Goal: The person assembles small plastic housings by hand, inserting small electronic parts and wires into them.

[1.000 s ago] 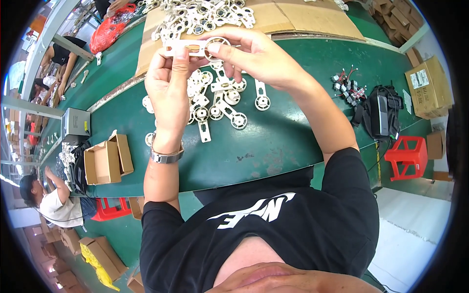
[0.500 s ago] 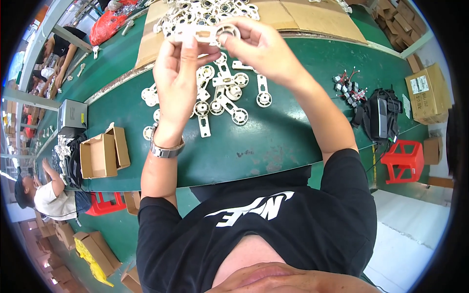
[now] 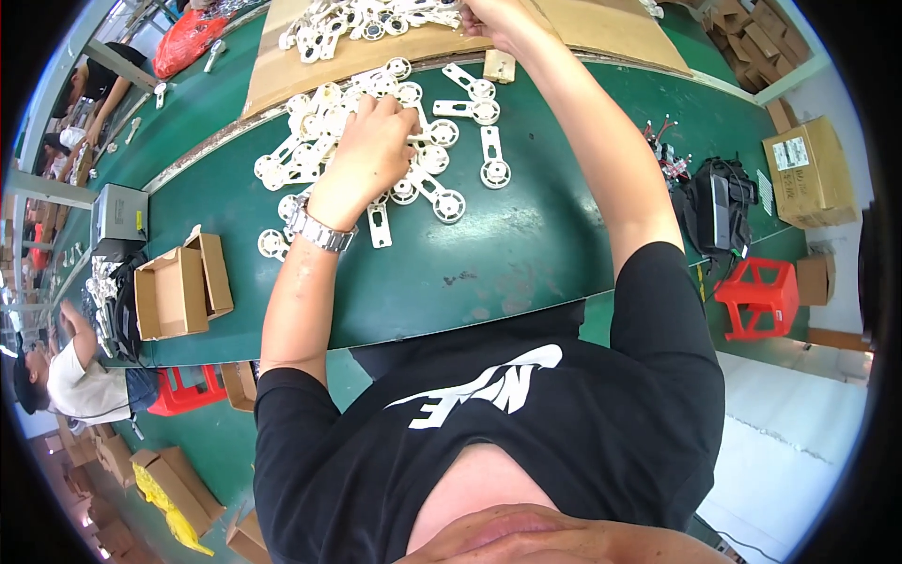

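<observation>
My left hand, with a metal watch on the wrist, rests over a pile of white plastic arm-shaped parts, each with a round spoked ring at one end. Its fingers curl down among the parts, and what they grip is hidden beneath. At the upper edge of the view, my right hand reaches to a second heap of the same parts, some with dark centres. Its fingers are bent at the heap's right side; anything between them is too small to make out.
Cardboard lies under the far heap, with a small pale block at its edge. On the green table are an open carton at left, and wired connectors and a black bag at right. Other people work at left.
Both hands have parted from the white part they held together. My left hand has come down onto the near pile; my right hand has moved up and away to the far heap.
</observation>
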A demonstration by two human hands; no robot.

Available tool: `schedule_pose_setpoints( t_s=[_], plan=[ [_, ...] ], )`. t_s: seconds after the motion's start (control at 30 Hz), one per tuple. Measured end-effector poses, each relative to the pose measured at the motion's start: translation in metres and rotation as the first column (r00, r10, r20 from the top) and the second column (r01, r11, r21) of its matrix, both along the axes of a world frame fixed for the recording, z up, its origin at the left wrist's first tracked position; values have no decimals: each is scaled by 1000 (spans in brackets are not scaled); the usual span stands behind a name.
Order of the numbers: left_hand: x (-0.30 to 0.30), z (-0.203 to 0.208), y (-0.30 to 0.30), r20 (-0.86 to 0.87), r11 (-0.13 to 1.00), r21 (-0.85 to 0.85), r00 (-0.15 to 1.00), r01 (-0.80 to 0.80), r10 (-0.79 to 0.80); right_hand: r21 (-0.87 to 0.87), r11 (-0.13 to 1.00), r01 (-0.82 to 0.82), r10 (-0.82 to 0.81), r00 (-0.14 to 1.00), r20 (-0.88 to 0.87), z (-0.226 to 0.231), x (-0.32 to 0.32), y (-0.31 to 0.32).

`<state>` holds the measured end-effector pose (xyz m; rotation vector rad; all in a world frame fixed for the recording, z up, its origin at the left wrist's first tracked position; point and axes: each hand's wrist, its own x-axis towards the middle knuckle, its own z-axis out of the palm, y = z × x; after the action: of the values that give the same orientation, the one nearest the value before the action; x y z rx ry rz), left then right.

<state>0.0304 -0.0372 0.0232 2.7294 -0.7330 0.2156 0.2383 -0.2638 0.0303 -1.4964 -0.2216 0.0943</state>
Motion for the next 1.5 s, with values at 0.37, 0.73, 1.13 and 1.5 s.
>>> schedule_pose_setpoints(
  t_s=[0.37, 0.73, 1.13, 1.5],
  plan=[
    [22, -11, 12, 117, 1000, -21, 993, 11, -9, -595, 794, 128, -59, 989, 134, 88, -122, -140],
    [13, 15, 10, 23, 986, -137, 995, -93, 97, -924, -85, 374, 340, 882, 325, -11, -190, -243],
    [5, 24, 17, 234, 972, -229, 972, 51, 5, -832, -104, 545, 265, 821, 505, 29, -169, -227],
    [5, 48, 22, 209, 917, -391, 978, 81, 3, -448, 835, 319, 68, 748, 660, 103, -205, -64]
  ],
)
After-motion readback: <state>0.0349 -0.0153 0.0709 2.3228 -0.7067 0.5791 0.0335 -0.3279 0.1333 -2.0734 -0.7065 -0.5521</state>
